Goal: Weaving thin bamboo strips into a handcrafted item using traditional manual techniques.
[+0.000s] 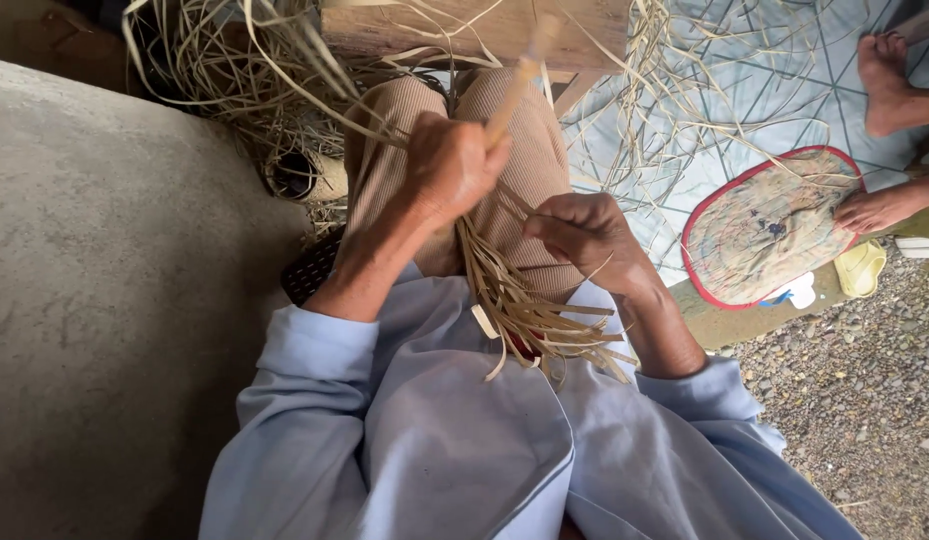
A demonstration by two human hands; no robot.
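Your left hand (452,165) is clenched around a pale, slender bamboo stick (514,90) that angles up toward one o'clock, while your right hand (589,235) pinches thin strips from the bundle of pale split bamboo strips (529,310) lying across your lap in ribbed tan trousers (529,160). At three o'clock, a round woven fan with a red rim (769,228) rests on the blue patterned floor mat (784,90), another person's hand (874,210) touching its edge, with loose straw-coloured shavings (244,80) heaped at eleven o'clock.

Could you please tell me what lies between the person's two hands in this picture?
In the head view, a bundle of thin pale strips runs down between the left hand, shut on a stick, and the right hand.
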